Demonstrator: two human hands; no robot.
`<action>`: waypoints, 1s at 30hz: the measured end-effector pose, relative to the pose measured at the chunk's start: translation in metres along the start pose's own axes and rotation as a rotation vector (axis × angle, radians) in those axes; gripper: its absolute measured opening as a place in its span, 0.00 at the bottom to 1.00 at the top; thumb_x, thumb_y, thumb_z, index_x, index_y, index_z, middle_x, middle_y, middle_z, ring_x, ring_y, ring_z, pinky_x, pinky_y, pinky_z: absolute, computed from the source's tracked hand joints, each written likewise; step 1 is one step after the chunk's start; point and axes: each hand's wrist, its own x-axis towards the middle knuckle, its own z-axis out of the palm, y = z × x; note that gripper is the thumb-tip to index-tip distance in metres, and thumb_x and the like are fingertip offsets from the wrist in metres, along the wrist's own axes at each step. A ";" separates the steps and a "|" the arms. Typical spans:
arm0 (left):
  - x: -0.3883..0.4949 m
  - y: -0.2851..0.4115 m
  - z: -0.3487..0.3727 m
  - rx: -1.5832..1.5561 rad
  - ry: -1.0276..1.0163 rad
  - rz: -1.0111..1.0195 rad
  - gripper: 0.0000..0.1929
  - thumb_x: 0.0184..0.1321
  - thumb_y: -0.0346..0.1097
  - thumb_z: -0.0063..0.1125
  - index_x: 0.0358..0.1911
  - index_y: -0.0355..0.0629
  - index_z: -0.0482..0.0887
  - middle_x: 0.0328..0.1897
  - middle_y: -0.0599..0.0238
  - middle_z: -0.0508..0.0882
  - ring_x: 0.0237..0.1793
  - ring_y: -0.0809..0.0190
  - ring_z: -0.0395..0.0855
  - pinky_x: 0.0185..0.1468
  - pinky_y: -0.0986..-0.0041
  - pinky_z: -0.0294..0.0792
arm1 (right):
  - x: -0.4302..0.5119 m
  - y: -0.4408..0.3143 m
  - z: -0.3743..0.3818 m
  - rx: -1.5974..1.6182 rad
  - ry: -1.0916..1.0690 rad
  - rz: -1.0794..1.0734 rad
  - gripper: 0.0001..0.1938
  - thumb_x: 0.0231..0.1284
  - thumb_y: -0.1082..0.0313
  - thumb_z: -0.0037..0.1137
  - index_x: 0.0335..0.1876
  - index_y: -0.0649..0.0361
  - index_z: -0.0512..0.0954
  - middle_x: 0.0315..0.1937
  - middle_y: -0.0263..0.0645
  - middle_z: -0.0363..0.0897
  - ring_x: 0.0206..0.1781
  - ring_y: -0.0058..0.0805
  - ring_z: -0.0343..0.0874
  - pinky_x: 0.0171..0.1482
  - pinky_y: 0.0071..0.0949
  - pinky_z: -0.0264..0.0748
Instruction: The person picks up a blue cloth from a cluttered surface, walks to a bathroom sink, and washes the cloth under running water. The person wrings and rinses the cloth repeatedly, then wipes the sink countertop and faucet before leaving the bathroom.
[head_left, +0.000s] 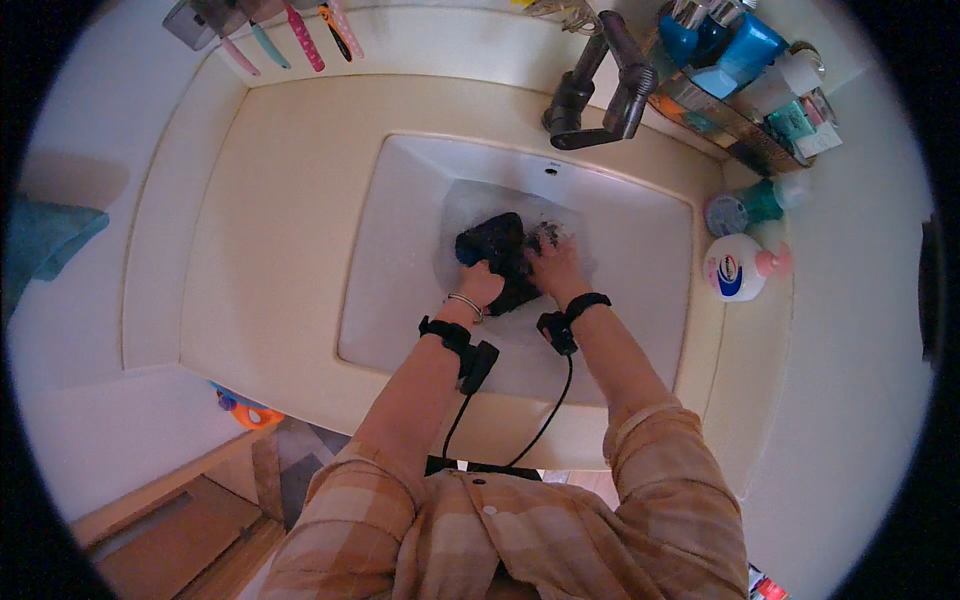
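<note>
A dark, wet cloth item (504, 244) lies bunched in shallow water near the middle of the white washbasin (405, 225). My left hand (480, 286) grips its lower left side, the fingers curled in. On the right of the cloth, my right hand (553, 264) is at the water, its fingers bent over the cloth's edge and some bubbles; whether it grips the fabric cannot be made out. The fingertips are partly hidden by water and cloth. Both wrists carry black straps with small cabled devices, and a bracelet circles the left wrist.
The dark faucet (600, 105) stands behind the basin. A basket (739, 131) of toiletries fills the back right corner, with a white pump bottle (735, 268) on the right ledge. Toothbrushes (304, 39) hang at the back left. A teal towel (52, 240) hangs far left.
</note>
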 end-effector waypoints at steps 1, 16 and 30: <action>0.001 -0.003 0.000 0.060 -0.069 0.038 0.23 0.61 0.45 0.48 0.61 0.54 0.75 0.66 0.48 0.71 0.63 0.39 0.69 0.57 0.44 0.66 | 0.004 0.000 0.004 0.044 0.038 0.089 0.26 0.56 0.54 0.58 0.64 0.39 0.71 0.68 0.49 0.60 0.70 0.53 0.57 0.65 0.57 0.61; -0.051 0.046 -0.055 -2.504 0.183 -0.318 0.27 0.66 0.62 0.39 0.54 0.48 0.74 0.53 0.60 0.79 0.48 0.54 0.81 0.43 0.57 0.78 | -0.015 -0.045 -0.082 1.306 0.175 0.008 0.20 0.60 0.53 0.58 0.50 0.61 0.75 0.39 0.47 0.80 0.39 0.37 0.78 0.44 0.33 0.76; -0.044 0.052 -0.065 -0.693 0.585 -0.189 0.19 0.70 0.45 0.40 0.36 0.36 0.79 0.34 0.55 0.82 0.39 0.54 0.82 0.40 0.61 0.75 | -0.011 -0.026 -0.109 0.632 0.294 0.238 0.24 0.67 0.42 0.41 0.37 0.58 0.79 0.33 0.48 0.82 0.38 0.51 0.81 0.43 0.47 0.77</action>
